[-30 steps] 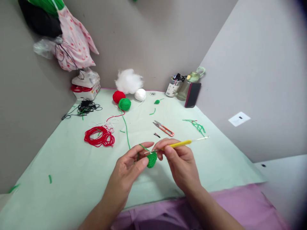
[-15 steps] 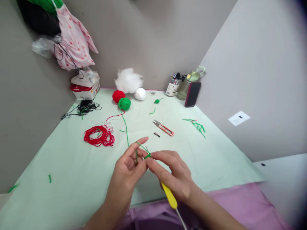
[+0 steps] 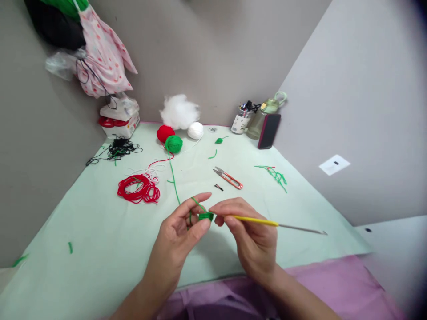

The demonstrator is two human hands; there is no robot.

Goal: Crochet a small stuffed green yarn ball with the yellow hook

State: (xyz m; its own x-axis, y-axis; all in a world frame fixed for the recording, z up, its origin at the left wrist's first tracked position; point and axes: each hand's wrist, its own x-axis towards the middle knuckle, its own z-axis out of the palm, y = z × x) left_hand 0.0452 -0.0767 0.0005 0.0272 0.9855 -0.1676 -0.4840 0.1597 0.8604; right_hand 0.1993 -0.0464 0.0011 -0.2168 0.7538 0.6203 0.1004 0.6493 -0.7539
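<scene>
My left hand pinches a small green crochet piece between thumb and fingers, with green yarn looped over the raised index finger. That yarn runs up the table to a green yarn ball. My right hand grips a yellow-handled crochet hook, whose metal end points right and whose working end meets the green piece. Both hands hover close together over the pale green table cover.
A red yarn ball, white yarn ball and white stuffing sit at the back. Loose red yarn, black yarn, orange snips, green scraps, a pen cup, bottle and phone lie around.
The hook swung from pointing up-right, down toward me, then back out to the right. The green piece turned in my left fingers and now shows edge-on.
</scene>
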